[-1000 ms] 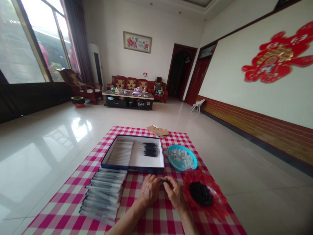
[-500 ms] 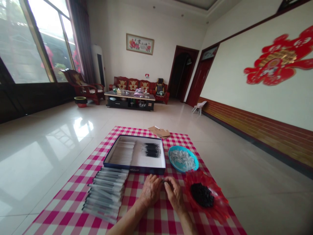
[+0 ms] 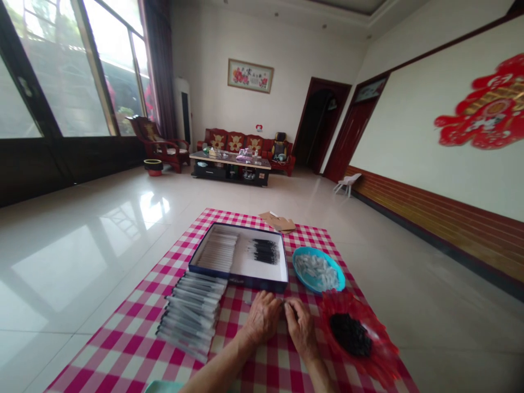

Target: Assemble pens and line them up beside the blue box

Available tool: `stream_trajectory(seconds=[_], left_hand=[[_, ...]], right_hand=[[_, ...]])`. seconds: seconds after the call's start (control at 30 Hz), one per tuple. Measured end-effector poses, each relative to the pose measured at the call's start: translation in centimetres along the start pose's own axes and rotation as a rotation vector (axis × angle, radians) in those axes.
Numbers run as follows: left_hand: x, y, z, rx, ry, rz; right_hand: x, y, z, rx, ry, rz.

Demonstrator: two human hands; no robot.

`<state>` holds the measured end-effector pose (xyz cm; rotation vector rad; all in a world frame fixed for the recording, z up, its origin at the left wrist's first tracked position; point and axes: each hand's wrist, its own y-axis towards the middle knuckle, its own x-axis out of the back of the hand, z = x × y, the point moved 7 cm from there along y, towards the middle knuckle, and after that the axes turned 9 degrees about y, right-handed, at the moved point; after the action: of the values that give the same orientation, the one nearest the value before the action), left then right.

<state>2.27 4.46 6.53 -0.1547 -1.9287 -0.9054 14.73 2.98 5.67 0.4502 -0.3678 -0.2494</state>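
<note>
My left hand (image 3: 263,317) is closed around a slim pen; its pale translucent end pokes out to the left of the knuckles. At the pen's dark right end, my right hand (image 3: 301,326) pinches with thumb and fingertips, close to my left hand. Most of the pen is hidden by the fingers. To the left lies a row of clear pens with black ends (image 3: 190,311). Beyond my hands stands a shallow blue-edged box (image 3: 256,281) holding clear pen barrels (image 3: 219,248) and thin black-tipped refills (image 3: 266,251).
A turquoise bowl (image 3: 342,279) of clear pen caps (image 3: 317,270) stands right of the box. Nearer, a red petal-edged bowl (image 3: 382,349) holds small black parts (image 3: 351,334). Brown cardboard (image 3: 278,221) lies at the checked cloth's (image 3: 135,333) far edge. A pale green edge (image 3: 164,387) shows at the bottom.
The view has turned slightly left, so everything appears shifted to the right, and a pale green edge has come into view below. Both hands keep the same grip on the pen.
</note>
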Motion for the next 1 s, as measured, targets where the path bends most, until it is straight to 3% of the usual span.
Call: stream_trajectory(seconds=[0.2, 0.43, 0.5, 0.6, 0.73, 0.9, 1.0], left_hand=[[1.1, 0.1, -0.6, -0.028, -0.003, -0.03], [2.5, -0.8, -0.9, -0.077, -0.122, -0.225], [2.1, -1.0, 0.0, 0.011, -0.272, -0.21], [1.3, -1.1, 1.9, 0.29, -0.578, -0.183], [0.8, -1.2, 2.7, 0.614, -0.97, -0.208], [0.9, -0.5, 1.4, 0.661, -1.301, -0.161], [0.8, -0.7, 1.8, 0.673, -1.336, -0.159]], right_hand=[[0.2, 0.1, -0.5, -0.054, 0.025, -0.031], [1.2, 0.1, -0.6, -0.159, 0.074, -0.13], [1.4, 0.1, -0.3, -0.181, 0.093, -0.154], [1.5, -0.6, 0.0, -0.251, 0.171, -0.176], [0.0, -2.1, -0.3, -0.468, 0.427, -0.177], [-3.6, -3.9, -1.0, -0.743, 0.925, -0.171], [-4.0, -4.5, -0.4, -0.84, 0.965, -0.098]])
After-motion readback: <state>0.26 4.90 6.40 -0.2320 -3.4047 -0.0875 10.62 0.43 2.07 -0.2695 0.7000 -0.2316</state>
